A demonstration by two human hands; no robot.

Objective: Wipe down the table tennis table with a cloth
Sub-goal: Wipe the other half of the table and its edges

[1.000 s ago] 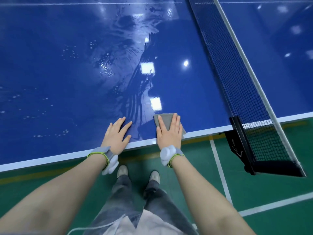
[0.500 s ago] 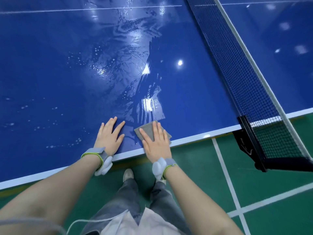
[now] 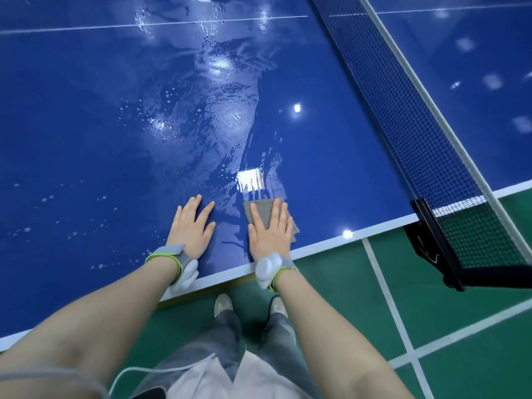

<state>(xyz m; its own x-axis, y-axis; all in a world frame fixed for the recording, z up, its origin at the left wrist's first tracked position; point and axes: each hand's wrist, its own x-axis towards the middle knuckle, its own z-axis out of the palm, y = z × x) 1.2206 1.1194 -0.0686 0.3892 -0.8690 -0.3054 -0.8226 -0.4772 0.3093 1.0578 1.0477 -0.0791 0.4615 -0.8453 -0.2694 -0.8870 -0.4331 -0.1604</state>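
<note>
From the head camera, looking down, a glossy dark-blue table tennis table with a white edge line (image 3: 331, 243) fills most of the view, its surface streaked with wet smears and scattered droplets that catch the ceiling lights. The left hand (image 3: 192, 226) lies palm-down on the blue surface near the close edge, fingers straight and slightly spread, grasping nothing. Just beside it to the right, apart from it, the right hand (image 3: 270, 231) lies flat with straight fingers on top of a small grey folded cloth (image 3: 263, 210), pressing it against the table rather than curling round it; the cloth's far edge and a corner on its right side show beyond the fingers, and it sits close to the white edge line, directly below a bright rectangular reflection. Each wrist carries a grey strap with a lime-green trim and a white rounded device, the left wrist band (image 3: 169, 259) over the table edge and the right wrist band (image 3: 273, 270) just off the edge. To the right, a dark-blue mesh net with a white top band (image 3: 417, 119) runs diagonally across the table, held by a black clamp post (image 3: 437, 240) at the table's side. Below lies a green sports floor with white lines (image 3: 383, 286), and the person's grey trousers (image 3: 227, 326) and pale shoes (image 3: 223, 303) stand beside the table edge.
</note>
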